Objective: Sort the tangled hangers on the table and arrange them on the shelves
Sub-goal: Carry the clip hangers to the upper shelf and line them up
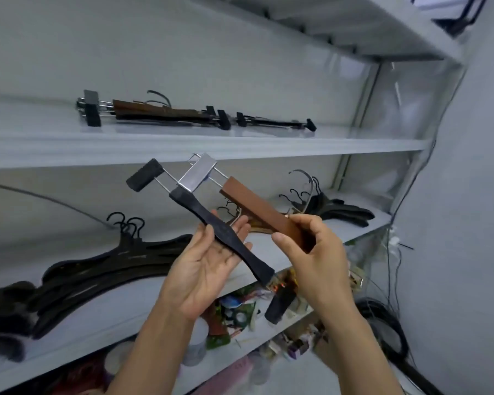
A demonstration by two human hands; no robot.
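I hold two clip hangers in front of the white shelves. A black clip hanger (228,238) lies across the palm of my left hand (208,269), whose fingers are nearly straight with the thumb at the bar's edge. My right hand (314,252) grips the lower end of a brown wooden clip hanger (257,208). The two hangers cross near a metal clip (197,175) and a black clip (144,175) at their upper ends. Another black clip (278,305) hangs below my right hand.
The upper shelf (183,146) holds a row of clip hangers (154,112). On the middle shelf lie a pile of black hangers (97,269) at left and more black hangers (340,208) at right. Clutter fills the lower shelves. Cables (382,317) hang at right.
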